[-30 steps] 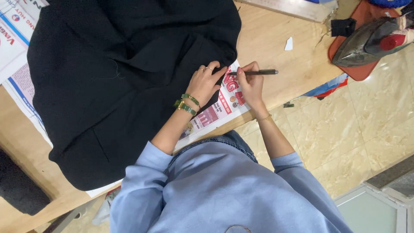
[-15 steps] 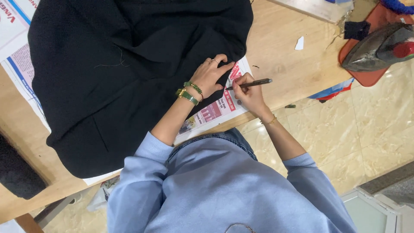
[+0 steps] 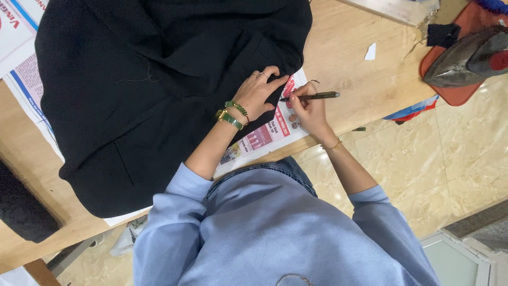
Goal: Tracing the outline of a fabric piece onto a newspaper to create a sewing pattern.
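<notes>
I look down over my own light blue sweatshirt [image 3: 275, 233] at a wooden table [image 3: 349, 47]. A large black garment [image 3: 159, 79] is spread across most of the table, lying on sheets of printed newspaper [image 3: 262, 139] that stick out at its left and near edges.

My left hand [image 3: 259, 92] lies flat on the garment's right edge, fingers spread and pressing the cloth down, gripping nothing. It has rings on two fingers, and a gold watch [image 3: 229, 119] and a green bead bracelet [image 3: 237, 107] sit on the wrist.

My right hand [image 3: 308, 110] is just beside it to the right, closed around a dark pen [image 3: 312, 96]. The pen lies almost level, its tip pointing left at the garment's edge, right by my left thumb. I cannot tell if the tip touches the cloth.

At the far right of the table a clothes iron [image 3: 465, 55] rests on a red mat [image 3: 455, 90], well apart from my hands. A small white scrap [image 3: 370, 52] lies on the bare wood between them. Below the table's edge on the right is a beige tiled floor [image 3: 444, 159].
</notes>
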